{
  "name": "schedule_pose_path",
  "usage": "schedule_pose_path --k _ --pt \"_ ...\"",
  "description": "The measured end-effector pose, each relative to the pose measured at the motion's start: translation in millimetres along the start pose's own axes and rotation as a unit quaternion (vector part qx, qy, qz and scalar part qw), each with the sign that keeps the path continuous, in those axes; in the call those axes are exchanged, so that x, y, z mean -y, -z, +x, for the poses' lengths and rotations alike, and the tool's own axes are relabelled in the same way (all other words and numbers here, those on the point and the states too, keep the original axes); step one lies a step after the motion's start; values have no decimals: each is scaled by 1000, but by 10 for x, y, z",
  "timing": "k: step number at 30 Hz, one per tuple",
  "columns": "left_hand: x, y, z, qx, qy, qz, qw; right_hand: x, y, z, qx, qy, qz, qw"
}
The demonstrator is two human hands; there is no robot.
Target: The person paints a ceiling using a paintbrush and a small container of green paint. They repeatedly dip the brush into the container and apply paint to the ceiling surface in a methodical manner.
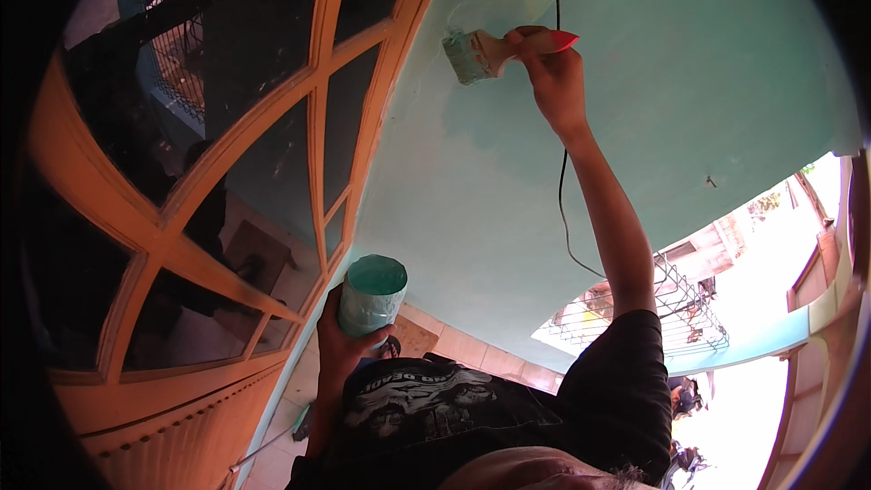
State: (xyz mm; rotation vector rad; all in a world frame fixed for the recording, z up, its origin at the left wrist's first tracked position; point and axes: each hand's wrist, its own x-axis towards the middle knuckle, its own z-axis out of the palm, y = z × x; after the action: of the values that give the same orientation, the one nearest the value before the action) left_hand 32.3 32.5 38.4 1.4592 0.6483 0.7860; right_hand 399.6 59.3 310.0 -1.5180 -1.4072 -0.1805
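Note:
My right hand (pixel 555 77) reaches up along the turquoise wall (pixel 689 109), closed around the handle of a wide paintbrush (pixel 494 53). The handle has a red tip, and green paint coats the bristles, which lie at the wall close to the orange window frame; whether they touch it I cannot tell. A darker patch of paint shows on the wall below the brush. Lower down, my left hand (pixel 349 331) grips a paint-smeared can (pixel 373 295) from the side. The can is held upright with its open top showing, and its inside is turquoise.
To the left stands an orange wooden window frame (pixel 322 82) with dark, reflecting panes. A thin black cable (pixel 562 191) runs down the wall behind my right arm. A wire rack (pixel 680 308) is at the lower right, near a bright opening. Pale floor tiles (pixel 467 349) lie below.

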Motion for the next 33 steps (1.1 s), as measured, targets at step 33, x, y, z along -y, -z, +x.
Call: schedule_pose_path --k 33 --pt "95 15 -37 -18 -10 -28 999 300 -3 328 18 413 -707 574"
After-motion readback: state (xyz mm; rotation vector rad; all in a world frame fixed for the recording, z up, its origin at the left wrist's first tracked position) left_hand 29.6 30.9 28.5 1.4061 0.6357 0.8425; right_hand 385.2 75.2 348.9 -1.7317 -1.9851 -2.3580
